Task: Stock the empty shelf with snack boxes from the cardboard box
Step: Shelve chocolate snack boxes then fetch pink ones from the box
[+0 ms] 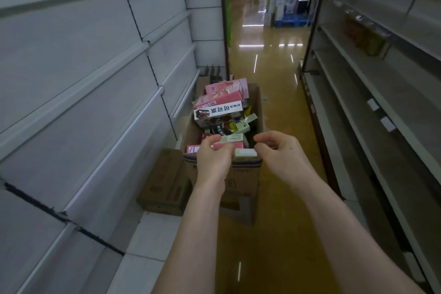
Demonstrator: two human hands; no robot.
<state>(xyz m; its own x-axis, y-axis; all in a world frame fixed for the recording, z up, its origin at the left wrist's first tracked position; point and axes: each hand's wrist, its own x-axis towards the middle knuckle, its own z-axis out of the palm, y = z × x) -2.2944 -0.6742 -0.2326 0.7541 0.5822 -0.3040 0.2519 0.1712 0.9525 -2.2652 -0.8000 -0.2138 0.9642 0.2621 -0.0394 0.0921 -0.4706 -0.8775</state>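
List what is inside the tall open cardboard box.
Inside, snack boxes heap above the cardboard box rim: pink ones farthest, a white cake-picture box, a green-and-white one. The left hand and right hand cover the nearest ones; lower layers are hidden.

Open-topped brown cardboard box (243, 174), upright on the floor, its blue-banded near rim directly beneath the left hand (213, 160) and right hand (284, 153). Snack boxes (238, 126) lie heaped inside at mixed angles: pink cartons (226, 89) farthest beyond the hands, a tilted white carton (224, 111) with black lettering nearer, and a pink carton (230, 142) at the left fingertips. The pale, bare shelf (95, 74) runs left of the left hand.
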